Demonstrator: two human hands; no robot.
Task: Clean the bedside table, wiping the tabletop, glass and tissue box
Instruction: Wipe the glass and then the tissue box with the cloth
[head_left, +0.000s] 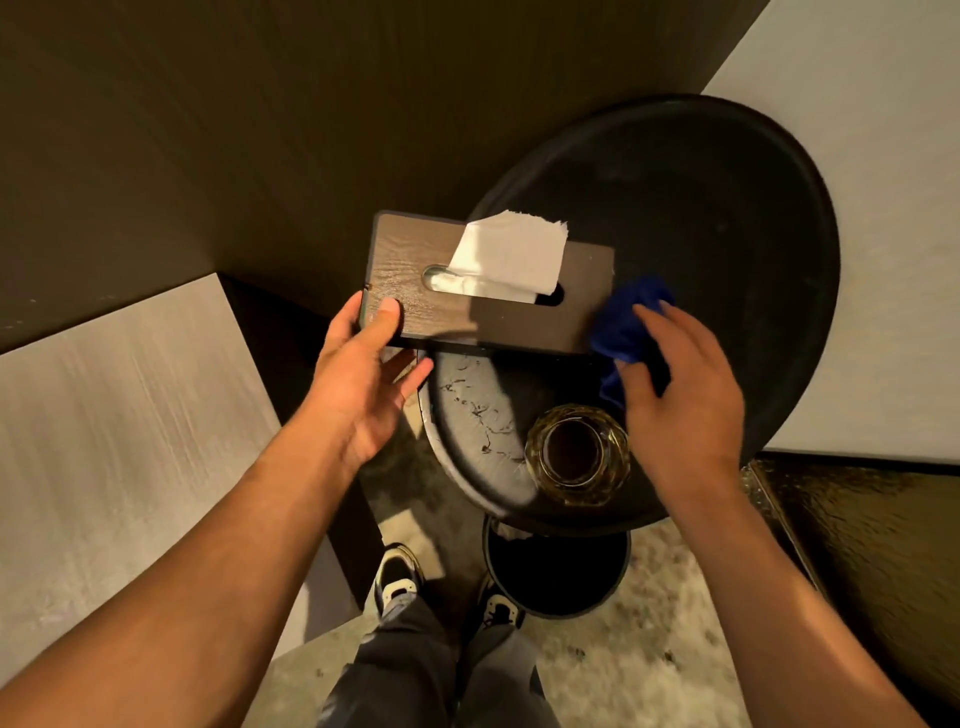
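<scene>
step: wipe box lid | left hand pinches its corner (keep level) | right hand clutches cloth; stroke away from tissue

This looks like a bedroom in a home or hotel. A round black side table stands between two pale, fabric-covered bed surfaces against a dark ribbed wall panel. On it sit a faceted amber drinking glass and a wood-topped tissue box. Speckled beige flooring lies below.
</scene>
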